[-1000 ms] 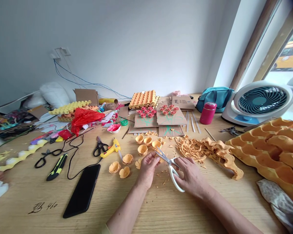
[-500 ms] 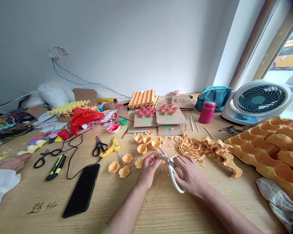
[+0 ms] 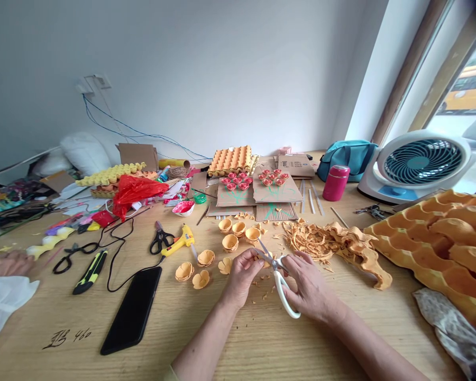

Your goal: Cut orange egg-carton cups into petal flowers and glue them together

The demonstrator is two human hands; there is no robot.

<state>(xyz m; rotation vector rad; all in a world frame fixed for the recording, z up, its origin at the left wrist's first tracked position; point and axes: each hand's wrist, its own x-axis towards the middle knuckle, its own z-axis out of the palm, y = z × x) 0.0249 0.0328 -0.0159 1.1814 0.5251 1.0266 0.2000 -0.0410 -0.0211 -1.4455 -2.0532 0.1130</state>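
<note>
Between the two hands, a small orange carton piece (image 3: 265, 255), partly hidden, sits pinched by the left hand (image 3: 240, 278), its fingertips nearly together. Right of it, the right hand (image 3: 311, 286) curls round white-handled scissors (image 3: 278, 278), their long axis slanting from near right to far left, blades parted at the piece. Orange cups (image 3: 230, 243) stand beyond.

White-handled scissors (image 3: 276, 263) in the right grip (image 3: 310, 283)
</note>
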